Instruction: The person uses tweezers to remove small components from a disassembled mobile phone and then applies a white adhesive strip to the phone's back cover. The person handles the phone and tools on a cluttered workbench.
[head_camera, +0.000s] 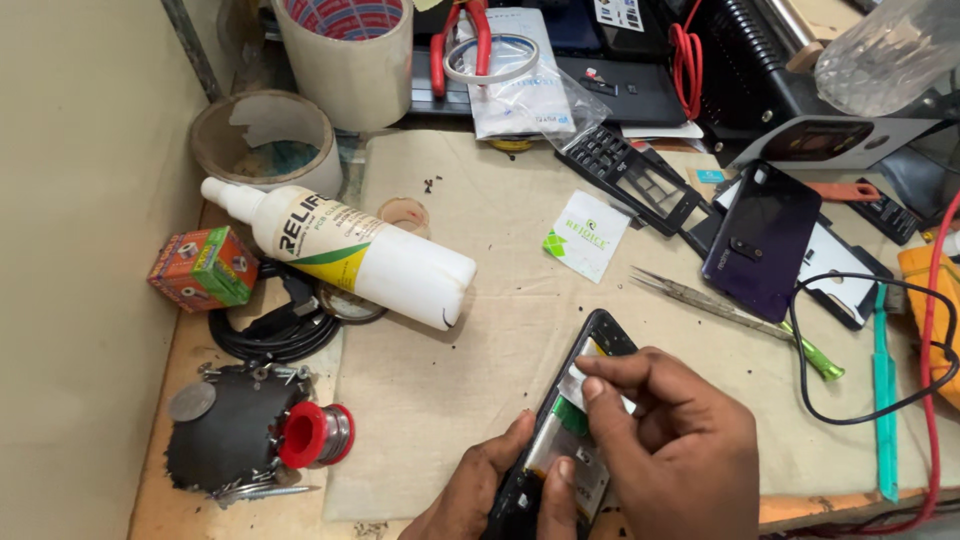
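Opened phone (572, 430), back off and insides showing, lies at lower centre of the bench (480, 330). Left hand (500, 490) grips its lower edge; right hand (670, 440) pinches a white sticker (575, 385) inside, partly lifted. Purple back cover (762, 238) lies upper right.

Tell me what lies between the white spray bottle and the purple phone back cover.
In the head view, between the white spray bottle and the purple back cover lies a small white and green packet on the beige mat.
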